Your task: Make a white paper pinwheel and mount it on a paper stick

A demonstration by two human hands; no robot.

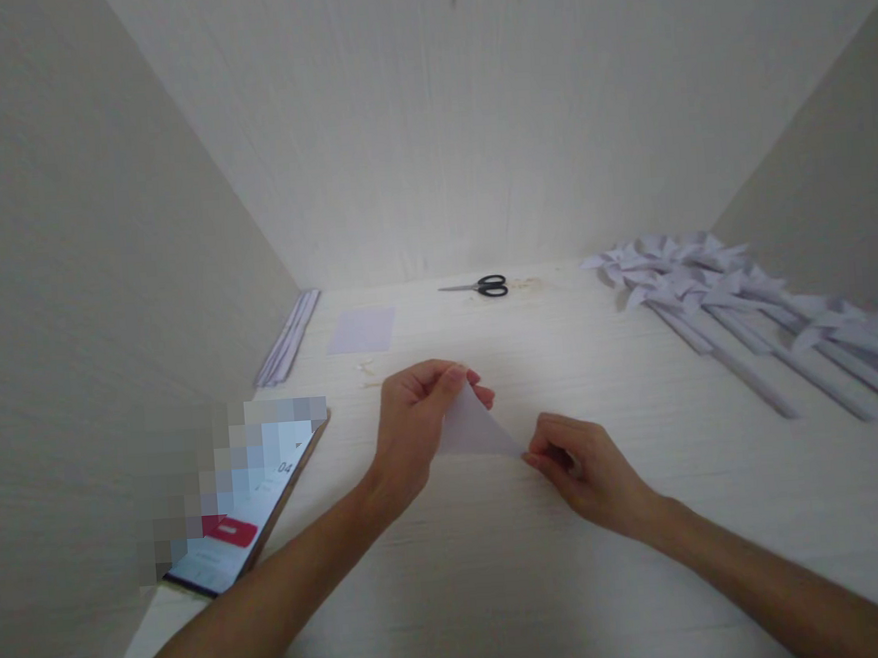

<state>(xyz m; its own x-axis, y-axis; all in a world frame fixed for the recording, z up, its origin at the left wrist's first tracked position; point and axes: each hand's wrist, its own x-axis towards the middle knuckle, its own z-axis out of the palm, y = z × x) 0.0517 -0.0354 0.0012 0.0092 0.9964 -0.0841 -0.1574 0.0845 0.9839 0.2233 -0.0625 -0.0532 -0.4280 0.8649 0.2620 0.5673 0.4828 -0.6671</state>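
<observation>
Between my two hands, just above the pale table (502, 585), I hold a small folded triangle of white paper (476, 430). My left hand (415, 421) curls over the upper left part of the triangle, its thumb and fingertips pressed together on the paper's top corner, so this grip is pinching the paper. My right hand (580, 469) sits lower and to the right, its fingers bunched tight on the triangle's lower right point, also pinching the paper. The triangle slopes down from the left hand toward the right hand, and its bottom edge lies close to the table; I cannot tell whether it touches. Both forearms come in from the bottom edge of the view. To my left, near the table's edge, a phone (248, 513) lies flat with its screen lit and showing a red button; part of it is blurred out. Farther back on the left, a bundle of thin paper strips (289, 336) lies along the side wall, and a small square sheet of white paper (362, 330) lies flat just beside them. At the far middle of the table, black-handled scissors (481, 286) rest closed, well apart from my hands. On the right, a row of finished paper pinwheels (730, 299) on rolled paper sticks lies spread across the table. Plain pale walls enclose the table on three sides.
</observation>
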